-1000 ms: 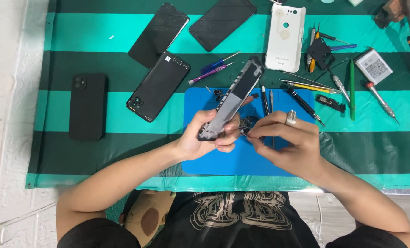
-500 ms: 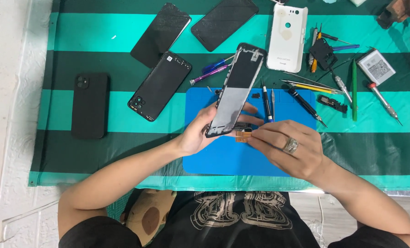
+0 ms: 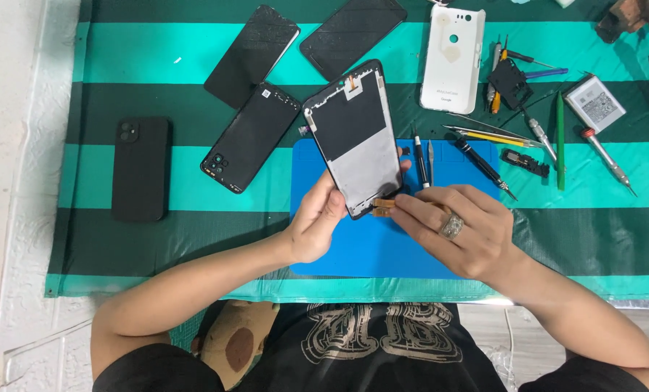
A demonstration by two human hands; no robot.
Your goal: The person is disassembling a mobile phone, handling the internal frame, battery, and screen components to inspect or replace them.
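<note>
the left hand [image 3: 315, 221] grips the lower left edge of a phone display assembly [image 3: 353, 138], fingers curled around its side, thumb on the near face. the assembly is held tilted above a blue work mat [image 3: 317, 254], inner side toward the camera, showing a dark upper panel and a pale grey lower panel inside a black frame. the right hand [image 3: 459, 229], a ring on one finger, has its fingertips [image 3: 404, 207] pressed together on a small orange flex cable [image 3: 382, 207] at the bottom edge of the assembly.

the mat lies on a green and teal striped cloth [image 3: 121, 174]. on the cloth to the left lies a black phone [image 3: 140, 168], camera side up, well apart from the hands. a second dark phone back [image 3: 252, 138] lies just beside the assembly, with two dark screens [image 3: 252, 54] [image 3: 352, 36] above it. a white back cover [image 3: 451, 58] lies at upper right. screwdrivers and tweezers [image 3: 484, 138] lie near the mat's right edge, and a small battery [image 3: 594, 103] sits further right.
</note>
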